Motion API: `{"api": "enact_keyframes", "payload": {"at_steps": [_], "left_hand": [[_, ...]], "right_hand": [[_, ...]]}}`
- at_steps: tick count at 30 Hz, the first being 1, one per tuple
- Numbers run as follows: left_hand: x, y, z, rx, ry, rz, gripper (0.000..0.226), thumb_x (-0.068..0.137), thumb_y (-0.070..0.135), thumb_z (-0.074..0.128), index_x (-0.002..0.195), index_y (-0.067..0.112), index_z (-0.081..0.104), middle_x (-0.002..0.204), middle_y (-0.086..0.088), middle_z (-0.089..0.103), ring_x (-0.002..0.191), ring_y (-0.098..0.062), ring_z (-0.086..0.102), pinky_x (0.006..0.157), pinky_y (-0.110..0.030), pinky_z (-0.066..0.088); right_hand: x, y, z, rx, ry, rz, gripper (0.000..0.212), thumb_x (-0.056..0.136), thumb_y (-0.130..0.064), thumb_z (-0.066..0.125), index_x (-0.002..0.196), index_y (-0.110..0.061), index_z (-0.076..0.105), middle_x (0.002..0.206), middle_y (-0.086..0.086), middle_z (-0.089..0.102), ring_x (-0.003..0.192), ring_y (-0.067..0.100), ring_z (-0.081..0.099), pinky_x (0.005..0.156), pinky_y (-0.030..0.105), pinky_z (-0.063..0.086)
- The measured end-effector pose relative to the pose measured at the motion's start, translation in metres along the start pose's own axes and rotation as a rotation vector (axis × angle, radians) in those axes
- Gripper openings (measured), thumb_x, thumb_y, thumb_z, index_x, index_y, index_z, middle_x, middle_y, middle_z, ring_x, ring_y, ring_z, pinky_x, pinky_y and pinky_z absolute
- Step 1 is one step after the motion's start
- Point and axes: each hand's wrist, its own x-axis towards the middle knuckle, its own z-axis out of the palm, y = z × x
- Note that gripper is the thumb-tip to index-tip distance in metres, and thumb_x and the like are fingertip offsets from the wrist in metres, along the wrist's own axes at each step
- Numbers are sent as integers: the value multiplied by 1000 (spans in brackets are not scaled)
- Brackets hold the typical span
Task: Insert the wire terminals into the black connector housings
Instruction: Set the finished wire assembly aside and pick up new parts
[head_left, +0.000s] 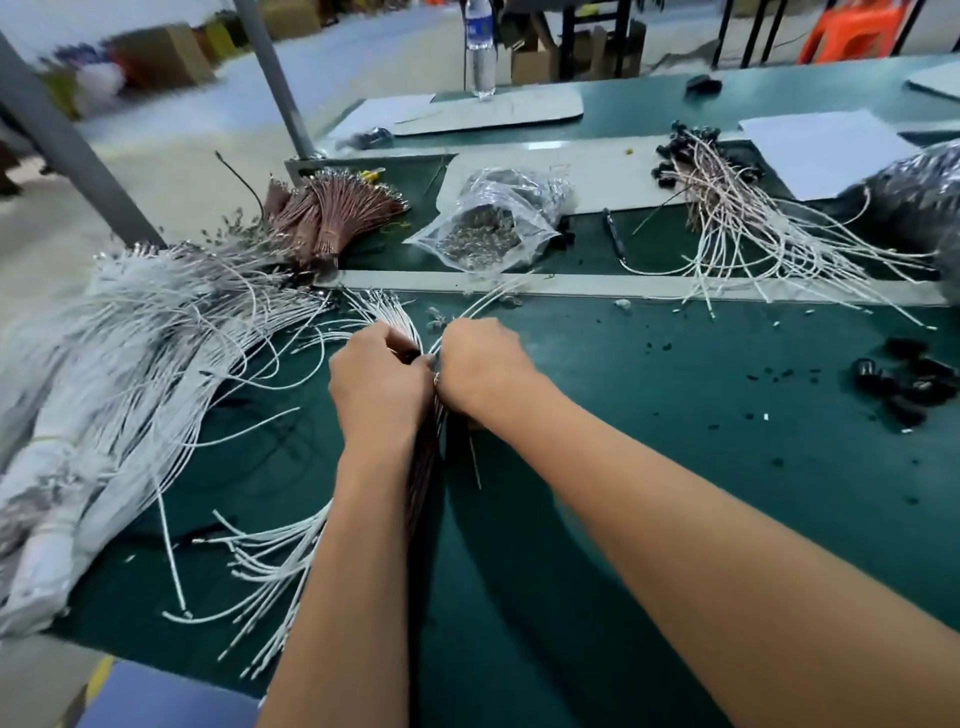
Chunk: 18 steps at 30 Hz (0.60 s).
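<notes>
While both hands grip at worktop middle, left hand (376, 376) pinches black housing (412, 356), right hand (480, 366) holds white wire (470, 310); insertion underway (judgement). Next: align terminal, push home.

1. A long workbench covered in dark green matting (649, 467) fills the near and right part of the scene.
2. A pale grey raised strip (623, 287) runs left to right across the bench.
3. Two slanted grey metal posts (270, 73) rise at far left.
4. The light grey concrete floor (171, 156) lies beyond the bench's left edge, evenly lit.
5. Blurred brown cardboard boxes (166, 54) sit on the far floor at left.
6. An orange plastic chair (852, 31) stands at far right, beside black metal frame legs (571, 31).
</notes>
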Motion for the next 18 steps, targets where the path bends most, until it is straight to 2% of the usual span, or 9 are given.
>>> {"api": "enact_keyframes", "payload": {"at_steps": [3,4,5,7,8,10,12,14,18], "left_hand": [[2,-1,3,-23,34,27,15,78,31,80,88,22,74,91,-2,75,98,-28,67,85,-32,50],[2,0,5,-35,52,38,15,78,33,80,87,23,73,89,0,74,96,-26,67,83,-30,49],[2,2,7,-65,65,45,16,80,35,80,87,23,73,87,2,73,94,-26,68,82,-30,49],[2,11,10,-250,36,32,16,83,33,79,85,20,70,82,0,74,86,-25,72,84,-35,56],[0,17,13,-391,-26,11,15,85,30,79,84,19,68,79,-2,73,79,-24,73,80,-38,59],[-8,32,21,-621,-232,-24,14,88,20,79,83,16,66,74,-4,72,65,-17,72,64,-33,58],[-23,53,34,-778,-513,-50,12,90,12,76,85,12,65,73,-4,71,60,-16,71,56,-25,57],[-40,74,48,-884,-759,-78,10,90,6,73,88,7,64,70,-4,70,61,-20,72,55,-23,58],[-68,105,78,-983,-987,-79,12,89,-5,70,87,3,61,72,-8,66,61,-23,73,59,-24,59]], "right_hand": [[-7,4,-8,-132,-29,-1,27,95,-14,57,119,-9,69,127,16,63,121,37,62,85,39,54],[-9,7,-13,-179,-55,10,22,93,-12,59,112,-9,70,120,14,65,119,35,63,80,37,52],[-10,13,-19,-212,-92,17,10,92,-12,61,97,-8,68,105,11,67,113,32,66,74,33,50],[-8,33,-33,-218,-169,3,23,92,-18,63,72,-9,56,67,4,62,81,25,71,55,24,45],[-8,45,-43,-147,-197,16,30,94,-21,62,67,-9,54,54,3,60,61,21,68,48,23,42],[-8,74,-61,223,-171,95,32,98,-19,57,70,-4,57,52,8,62,39,16,56,40,20,42],[-11,102,-81,573,-6,144,29,101,-11,50,74,-2,56,66,15,66,37,12,55,36,18,40],[-13,127,-98,737,183,147,24,100,-7,46,78,-4,54,71,16,66,38,11,55,35,18,38],[-21,166,-113,826,380,150,11,97,-3,44,90,-1,52,67,12,65,39,12,53,34,20,34]]}}
